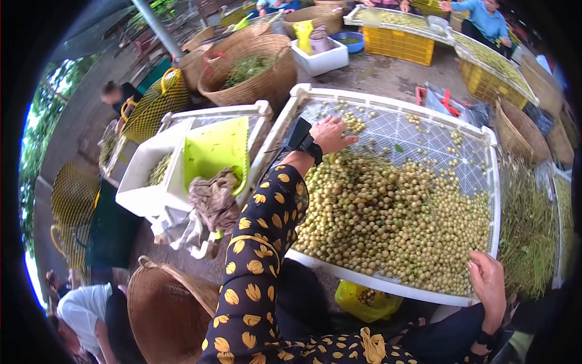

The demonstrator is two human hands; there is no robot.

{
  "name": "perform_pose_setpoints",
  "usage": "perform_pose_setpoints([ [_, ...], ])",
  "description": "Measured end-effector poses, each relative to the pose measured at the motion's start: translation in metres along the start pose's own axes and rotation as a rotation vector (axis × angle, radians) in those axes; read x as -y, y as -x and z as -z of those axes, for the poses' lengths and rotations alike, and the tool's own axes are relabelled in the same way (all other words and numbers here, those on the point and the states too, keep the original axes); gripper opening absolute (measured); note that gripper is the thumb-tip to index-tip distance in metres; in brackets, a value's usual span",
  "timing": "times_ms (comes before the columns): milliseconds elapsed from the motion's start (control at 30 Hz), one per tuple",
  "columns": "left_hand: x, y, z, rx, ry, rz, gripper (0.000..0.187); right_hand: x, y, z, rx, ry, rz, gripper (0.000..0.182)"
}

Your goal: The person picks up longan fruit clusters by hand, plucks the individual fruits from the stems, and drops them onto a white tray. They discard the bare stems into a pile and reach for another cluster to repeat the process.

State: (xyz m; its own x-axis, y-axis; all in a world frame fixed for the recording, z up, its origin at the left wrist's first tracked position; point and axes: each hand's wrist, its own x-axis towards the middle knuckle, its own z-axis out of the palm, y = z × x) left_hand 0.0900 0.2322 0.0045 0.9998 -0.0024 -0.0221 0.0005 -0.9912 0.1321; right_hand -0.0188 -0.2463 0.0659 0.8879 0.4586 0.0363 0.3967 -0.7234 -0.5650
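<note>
Left grip [332, 133]: I see it flat and released on the fruit [388, 218] heaped just below it in the tray [388, 100] | Right grip [488, 285]: clenched over the tray's near rim, fruit beside it | green bin [215, 151] left of left grip.

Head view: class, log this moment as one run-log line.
left hand: resting on fruit | right hand: gripping near edge of tray | fruit heaped on tray

Sorting tray [388, 285]: white plastic frame, smooth, with open mesh floor. Fruits [394, 218]: smooth, slightly glossy yellow-green skins. Basket [267, 82]: rough woven wicker.
</note>
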Motion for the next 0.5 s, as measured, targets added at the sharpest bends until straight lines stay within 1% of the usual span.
perform_pose_setpoints([
  [67,-0.026,-0.013,-0.020,-0.023,-0.017,-0.053,0.050,-0.002,0.000,0.000,0.000,0.011,0.014,0.018],
  [167,-0.075,-0.027,-0.028,0.145,-0.060,-0.217,0.046,-0.003,-0.001,0.001,-0.012,0.035,0.050,0.018],
  [200,-0.085,-0.022,-0.039,-0.083,-0.051,-0.354,0.040,-0.006,0.000,0.001,-0.024,0.039,0.062,0.017],
  [300,-0.110,-0.039,-0.039,0.512,-0.109,-0.235,0.026,-0.006,0.001,0.007,-0.031,0.054,0.102,0.018],
  [333,-0.111,-0.030,-0.037,0.354,-0.066,-0.320,0.018,-0.009,0.003,0.007,-0.027,0.064,0.116,0.018],
  [367,-0.108,-0.027,-0.045,0.276,-0.087,-0.375,0.020,-0.011,0.004,0.006,-0.022,0.075,0.128,0.018],
  [433,-0.117,-0.004,-0.034,0.191,-0.046,-0.335,0.019,-0.014,-0.002,0.001,0.024,0.070,0.165,0.021],
  [467,-0.113,0.000,-0.044,0.188,-0.082,-0.327,0.018,-0.021,-0.005,-0.005,0.050,0.081,0.179,0.023],
  [500,-0.110,-0.003,-0.055,0.165,-0.120,-0.329,0.017,-0.027,-0.008,-0.014,0.034,0.116,0.244,0.027],
])
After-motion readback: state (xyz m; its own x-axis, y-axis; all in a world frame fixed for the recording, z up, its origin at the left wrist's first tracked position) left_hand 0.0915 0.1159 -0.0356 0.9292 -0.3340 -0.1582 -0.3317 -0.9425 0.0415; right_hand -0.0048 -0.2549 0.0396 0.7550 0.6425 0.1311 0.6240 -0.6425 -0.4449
